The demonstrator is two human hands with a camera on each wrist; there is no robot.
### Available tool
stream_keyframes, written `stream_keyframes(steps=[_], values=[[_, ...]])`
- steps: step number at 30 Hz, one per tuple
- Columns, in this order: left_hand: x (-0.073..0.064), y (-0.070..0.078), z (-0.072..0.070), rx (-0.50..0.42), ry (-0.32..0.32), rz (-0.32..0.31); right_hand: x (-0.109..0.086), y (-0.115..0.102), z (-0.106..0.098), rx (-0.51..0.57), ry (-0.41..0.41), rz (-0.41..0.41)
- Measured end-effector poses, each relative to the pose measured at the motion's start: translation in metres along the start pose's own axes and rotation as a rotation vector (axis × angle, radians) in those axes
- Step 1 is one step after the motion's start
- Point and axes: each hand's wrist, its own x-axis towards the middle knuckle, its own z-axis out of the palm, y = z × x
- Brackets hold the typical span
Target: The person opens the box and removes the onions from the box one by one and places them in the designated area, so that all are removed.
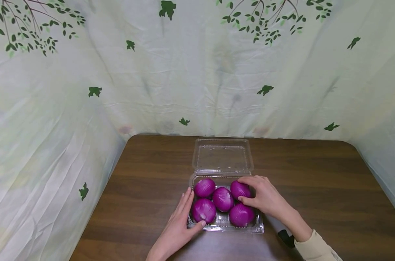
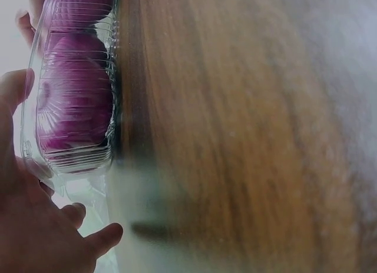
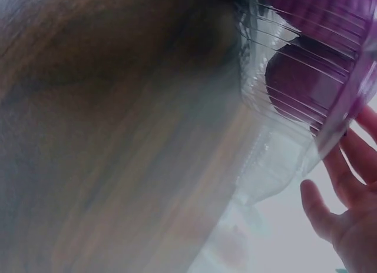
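Observation:
A clear plastic clamshell box (image 1: 223, 229) lies on the table with its lid (image 1: 222, 156) folded back, away from me. Several purple onions sit in its base, one (image 1: 222, 199) in the middle and others toward the corners. My left hand (image 1: 176, 226) rests against the box's left side, fingers straight along the wall and thumb by the front-left onion (image 1: 204, 211). At the back right, my right hand (image 1: 266, 195) holds an onion (image 1: 239, 189) between thumb and fingers. Just below that thumb lies the front-right onion (image 1: 241, 215). Through the box wall, onions (image 2: 76, 102) show in the left wrist view.
The brown wooden table (image 1: 145, 188) extends to both sides of the box. Behind it hangs a pale curtain (image 1: 197, 72) printed with green leaves. A dark band-like object (image 1: 286, 238) is at my right wrist, beside the cream sleeve (image 1: 316, 248).

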Motion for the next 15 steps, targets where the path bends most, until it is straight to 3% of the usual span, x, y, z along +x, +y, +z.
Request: stream_keyframes(steps=[8,15], values=[[-0.0001,0.0005,-0.0005,-0.014,0.006,0.006,-0.0024,-0.0050,-0.0059,0.081,0.006,0.090],[-0.0003,0.0003,-0.0008,-0.009,0.014,0.016,-0.0055,-0.0066,-0.0072,0.123,0.021,0.111]])
